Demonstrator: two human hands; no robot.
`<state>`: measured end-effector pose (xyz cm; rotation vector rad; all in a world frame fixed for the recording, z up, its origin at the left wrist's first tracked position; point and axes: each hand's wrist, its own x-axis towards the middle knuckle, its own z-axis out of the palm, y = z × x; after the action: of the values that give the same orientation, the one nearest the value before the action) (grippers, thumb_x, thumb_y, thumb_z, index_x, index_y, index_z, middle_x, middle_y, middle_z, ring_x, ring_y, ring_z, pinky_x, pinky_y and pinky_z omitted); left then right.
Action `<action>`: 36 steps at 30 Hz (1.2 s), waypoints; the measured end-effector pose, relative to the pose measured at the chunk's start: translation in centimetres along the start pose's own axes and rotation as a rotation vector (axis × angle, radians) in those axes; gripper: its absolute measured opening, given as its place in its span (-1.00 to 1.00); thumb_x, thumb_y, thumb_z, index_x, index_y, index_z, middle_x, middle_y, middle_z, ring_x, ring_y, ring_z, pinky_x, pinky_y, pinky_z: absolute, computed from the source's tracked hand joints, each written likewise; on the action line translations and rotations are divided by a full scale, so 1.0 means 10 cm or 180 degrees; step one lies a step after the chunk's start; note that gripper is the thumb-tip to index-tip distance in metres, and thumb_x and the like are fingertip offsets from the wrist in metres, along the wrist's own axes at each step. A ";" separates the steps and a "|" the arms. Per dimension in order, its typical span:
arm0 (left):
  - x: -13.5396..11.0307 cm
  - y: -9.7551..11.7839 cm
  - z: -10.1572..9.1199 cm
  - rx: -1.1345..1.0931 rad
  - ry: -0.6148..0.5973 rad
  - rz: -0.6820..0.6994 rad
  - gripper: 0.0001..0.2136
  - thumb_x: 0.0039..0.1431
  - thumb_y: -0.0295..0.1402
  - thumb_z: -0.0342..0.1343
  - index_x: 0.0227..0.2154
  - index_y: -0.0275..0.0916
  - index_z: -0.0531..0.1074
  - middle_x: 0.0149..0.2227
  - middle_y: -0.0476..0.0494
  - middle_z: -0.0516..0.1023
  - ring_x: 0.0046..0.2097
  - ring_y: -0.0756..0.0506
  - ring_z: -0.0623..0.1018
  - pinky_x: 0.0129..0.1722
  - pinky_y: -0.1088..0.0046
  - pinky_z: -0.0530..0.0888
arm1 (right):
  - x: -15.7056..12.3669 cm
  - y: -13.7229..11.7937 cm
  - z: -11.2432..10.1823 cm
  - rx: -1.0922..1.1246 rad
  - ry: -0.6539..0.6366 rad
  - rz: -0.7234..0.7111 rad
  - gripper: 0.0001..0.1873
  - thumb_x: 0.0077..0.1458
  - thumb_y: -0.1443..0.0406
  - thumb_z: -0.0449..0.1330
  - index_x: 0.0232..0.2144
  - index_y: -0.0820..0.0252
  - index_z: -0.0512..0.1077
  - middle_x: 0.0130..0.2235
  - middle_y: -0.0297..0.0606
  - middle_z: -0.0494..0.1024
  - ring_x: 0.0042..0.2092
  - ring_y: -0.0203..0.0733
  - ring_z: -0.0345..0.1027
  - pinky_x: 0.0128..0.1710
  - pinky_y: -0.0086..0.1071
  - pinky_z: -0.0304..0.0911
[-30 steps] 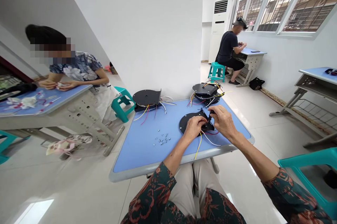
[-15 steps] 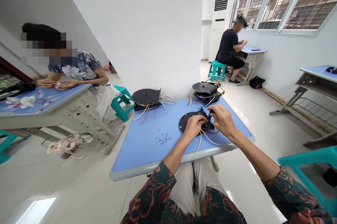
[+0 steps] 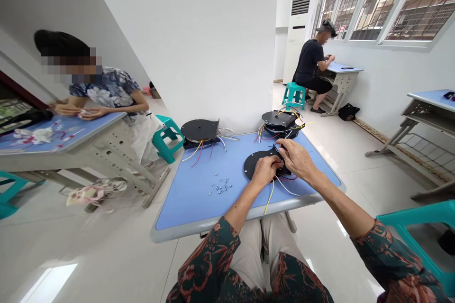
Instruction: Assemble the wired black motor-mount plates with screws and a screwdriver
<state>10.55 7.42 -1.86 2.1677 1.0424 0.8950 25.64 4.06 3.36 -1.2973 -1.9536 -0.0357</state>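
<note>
The left hand is curled closed over a black round plate lying on the blue desk — the right hand is nearly closed, its fingertips pinching the plate's dark raised edge. Yellow, red and white wires trail from the plate, with loose screws just left of it — two wired black assemblies sit at the desk's far edge.

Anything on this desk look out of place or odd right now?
Nothing looks damaged, but the stacked black disc assembly sits at the far corner of the blue desk and seems to overhang its edge, so it looks precarious. Small metal fasteners also lie loose and scattered beside the black disc under the left hand.
</note>
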 end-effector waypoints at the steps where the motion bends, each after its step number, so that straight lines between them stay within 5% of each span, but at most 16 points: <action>1: 0.00 0.01 0.00 -0.0042 0.0014 0.0009 -0.80 0.28 -0.47 0.09 -0.28 -0.18 0.64 -0.28 -0.06 0.69 -0.24 -0.08 0.59 -0.18 0.49 0.41 | -0.02 -0.02 0.02 -0.0060 0.0104 0.0118 -0.76 0.31 0.33 0.03 -0.05 0.13 0.43 -0.08 -0.10 0.59 -0.09 -0.05 0.45 -0.10 -0.24 0.33; 7: -0.01 0.02 0.01 -0.0085 0.0077 -0.0024 -0.81 0.25 -0.49 0.12 -0.30 -0.17 0.64 -0.28 -0.05 0.69 -0.27 -0.06 0.58 -0.22 0.51 0.38 | 0.00 -0.04 0.08 0.0104 0.0605 0.0537 -0.90 0.15 0.26 0.20 -0.27 0.14 0.40 -0.36 -0.25 0.54 -0.37 -0.14 0.38 -0.31 -0.30 0.28; 17: 0.01 0.01 0.03 -0.0138 0.0126 -0.0160 -0.86 0.19 -0.51 0.18 -0.46 -0.22 0.55 -0.43 0.00 0.61 -0.37 -0.02 0.50 -0.34 0.52 0.26 | 0.08 0.01 0.02 0.0630 0.0482 0.0506 -0.92 -0.01 0.39 0.19 -0.41 0.12 0.39 -0.44 -0.31 0.52 -0.39 -0.19 0.38 -0.35 -0.35 0.25; 26: 0.05 -0.09 0.09 -0.0240 0.0119 -0.0018 -0.82 0.21 -0.38 0.21 -0.52 -0.22 0.45 -0.50 0.06 0.50 -0.42 0.01 0.42 -0.36 0.52 0.25 | 0.18 0.32 -0.06 0.2208 -0.0481 0.0187 -0.86 0.13 0.22 0.15 -0.30 0.15 0.43 -0.35 -0.27 0.56 -0.30 -0.17 0.44 -0.26 -0.29 0.34; 32: 0.03 -0.06 0.07 -0.0125 0.0108 -0.0011 -0.81 0.22 -0.34 0.22 -0.50 -0.23 0.45 -0.49 0.05 0.49 -0.44 0.01 0.39 -0.39 0.51 0.22 | 0.06 0.06 -0.06 0.0803 -0.0117 0.0254 -0.84 0.21 0.25 0.15 -0.20 0.13 0.48 -0.27 -0.24 0.58 -0.27 -0.17 0.40 -0.20 -0.30 0.31; 36: 0.02 -0.03 0.05 -0.0037 0.0111 -0.0029 -0.82 0.22 -0.34 0.22 -0.50 -0.23 0.46 -0.49 0.03 0.50 -0.43 0.01 0.40 -0.38 0.51 0.23 | -0.01 0.00 -0.01 0.0290 0.0304 0.0457 -0.92 0.11 0.32 0.21 -0.29 0.14 0.46 -0.39 -0.27 0.50 -0.37 -0.18 0.33 -0.30 -0.33 0.27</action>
<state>10.92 7.60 -2.31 2.1430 1.0605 0.9355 25.74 3.99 3.36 -1.3473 -1.7576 0.0604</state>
